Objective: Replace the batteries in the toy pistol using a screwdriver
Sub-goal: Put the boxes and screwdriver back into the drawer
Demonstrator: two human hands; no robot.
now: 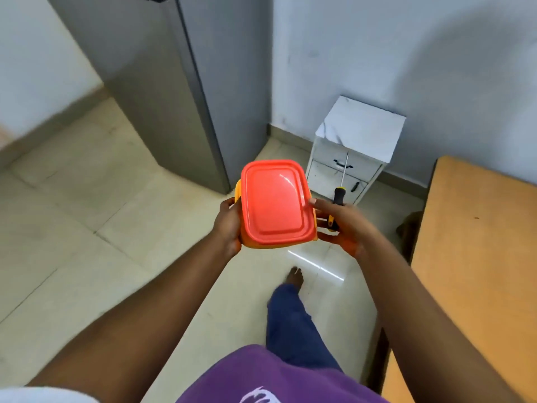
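I carry an orange plastic box with a red lid (pixel 274 200) between both hands at chest height. My left hand (pixel 229 223) grips its left side. My right hand (pixel 343 225) holds its right side and also grips a screwdriver (pixel 338 196) with a black and yellow handle, its metal shaft pointing away from me. The lid is on, so what is inside the box is hidden. No toy pistol or batteries are in view.
A wooden table (pixel 476 257) stands at the right. A small white two-drawer cabinet (pixel 353 149) sits against the far wall. A tall grey fridge (pixel 180 91) stands at the back left. Beige tiled floor (pixel 87 228) lies below, with my foot (pixel 295 277) stepping forward.
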